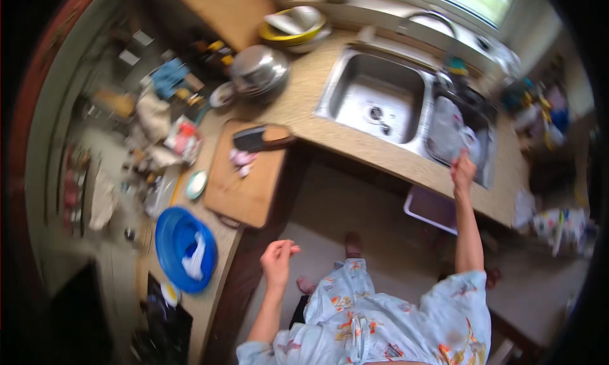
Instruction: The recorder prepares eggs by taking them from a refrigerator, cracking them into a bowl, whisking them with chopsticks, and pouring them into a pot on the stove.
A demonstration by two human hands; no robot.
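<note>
My right hand (463,174) reaches over the front of the sink's right basin (486,163). Its fingers are closed at the lower end of a clear plastic bag (447,122), which hangs or lies in that basin; blur hides the exact grip. My left hand (277,265) is in the air over the floor, right of the counter edge. Its fingers are loosely curled and nothing is in them. Nearest to it is a wooden cutting board (245,189), bearing a dark-bladed cleaver (250,138) and several pinkish peeled pieces (242,159), perhaps shallots or garlic.
The left steel basin (357,96) has a drain and wet spots. A blue plastic basin (164,241) holds a white cloth or bag. A small dish (196,184), a steel pot (260,72) and a yellow bowl (309,34) stand on the counter. A lilac tub (430,208) sits below the counter edge.
</note>
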